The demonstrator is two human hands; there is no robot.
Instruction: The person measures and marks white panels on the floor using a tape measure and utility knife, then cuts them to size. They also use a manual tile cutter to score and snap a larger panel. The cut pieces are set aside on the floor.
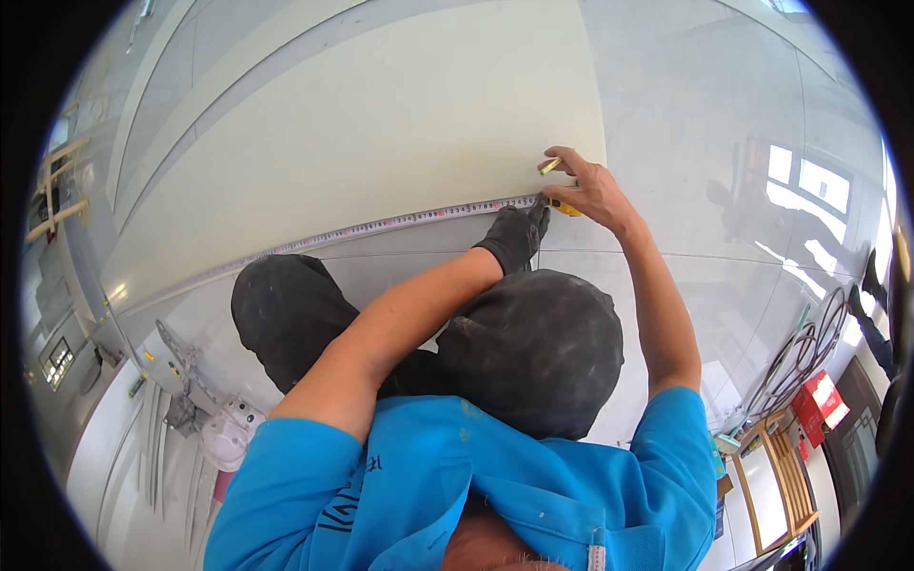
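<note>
A tape measure's blade point(381, 226) is drawn out along the near edge of a large cream-coloured panel point(419, 124) lying on the floor. My left hand point(516, 236), in a dark glove, is closed at the blade's right end, its fingertips next to the yellow tape case point(566, 207). My bare right hand point(595, 193) grips that case with its fingers curled, hiding part of it. Between the raised fingers of the same hand sticks out a short yellow-green pencil or marker point(550, 167); which of the two, I cannot make out.
My knees point(533, 347) are bent close to the panel's near edge. Glossy grey floor tiles point(685, 133) lie to the right. A coiled hose or cable point(804, 347), a red box point(819, 404) and a wooden stool-like frame point(785, 476) are at the right. A whitish helmet-like object point(231, 430) sits at lower left.
</note>
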